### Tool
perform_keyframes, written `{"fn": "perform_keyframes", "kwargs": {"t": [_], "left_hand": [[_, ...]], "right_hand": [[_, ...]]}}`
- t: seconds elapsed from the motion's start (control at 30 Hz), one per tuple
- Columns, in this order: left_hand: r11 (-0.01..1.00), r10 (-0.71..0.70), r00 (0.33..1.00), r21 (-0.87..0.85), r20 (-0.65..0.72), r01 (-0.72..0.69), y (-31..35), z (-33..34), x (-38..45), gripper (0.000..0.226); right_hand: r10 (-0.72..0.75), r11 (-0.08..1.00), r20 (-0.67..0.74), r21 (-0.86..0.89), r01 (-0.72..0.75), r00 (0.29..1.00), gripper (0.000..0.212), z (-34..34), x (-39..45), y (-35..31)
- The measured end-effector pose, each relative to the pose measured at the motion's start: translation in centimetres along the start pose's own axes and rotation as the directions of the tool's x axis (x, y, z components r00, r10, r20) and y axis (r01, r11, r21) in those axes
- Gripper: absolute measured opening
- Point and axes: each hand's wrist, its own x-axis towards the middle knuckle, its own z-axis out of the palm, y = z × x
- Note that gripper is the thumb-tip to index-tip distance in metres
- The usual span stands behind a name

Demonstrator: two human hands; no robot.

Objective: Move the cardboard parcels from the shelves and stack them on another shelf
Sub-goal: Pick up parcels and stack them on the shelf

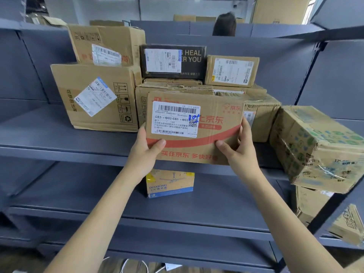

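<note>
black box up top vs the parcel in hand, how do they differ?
The black box is dark with white lettering; the held parcel is brown cardboard with red print. The black box rests on top of other cartons, untouched; the held parcel is gripped at both lower corners by the left hand and right hand. Both carry a white barcode label facing the camera.

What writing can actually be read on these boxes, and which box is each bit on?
"GB3- 中03" and blue handwritten "105": white label on the held parcel, gripped by left hand and right hand.
"京东", "买在京东 多快好": printed on that parcel.
"S HEAL", "ER YOU": black box.
"DIAMOND": fan box on the lower shelf.
Other shipping labels and barcodes: too small or blurred.
</note>
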Motion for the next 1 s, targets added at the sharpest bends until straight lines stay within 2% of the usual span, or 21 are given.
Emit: {"fn": "perform_keyframes", "kwargs": {"t": [0.13,0.33,0.5,0.6,0.8,1.0], "left_hand": [[1.000,-0.026,0.999,0.009,-0.041,0.026,-0.9,-0.6,0.9,0.053],[0.992,-0.087,0.996,0.088,-0.017,0.088,-2.6,-0.6,1.0,0.052],[0.990,-0.078,0.997,0.118,-0.005,0.078,-2.9,-0.8,1.4,0.050],[0.995,-0.074,0.997,0.066,-0.023,0.076,-2.7,-1.9,1.7,0.048],[0.997,0.078,0.978,0.035,-0.194,-0.073,1.0,-6.8,3.0,0.051],[0.979,0.205,0.940,0.037,-0.272,-0.202,5.6,-12.4,5.1,0.044]], "right_hand": [[-0.026,1.000,0.006,0.003,0.026,1.000,0.085,0.1,0.7,0.1],[0.084,0.996,0.056,-0.039,-0.082,0.995,0.086,1.9,0.1,2.2],[0.084,0.996,0.035,-0.046,-0.082,0.996,0.085,2.3,0.2,2.3],[0.043,0.998,0.037,-0.050,-0.041,0.998,0.082,2.7,0.6,1.2],[-0.086,0.996,0.055,0.032,0.085,0.995,0.081,5.2,3.7,-3.9],[-0.256,0.965,0.059,0.068,0.252,0.965,0.083,9.4,7.6,-8.8]]}}
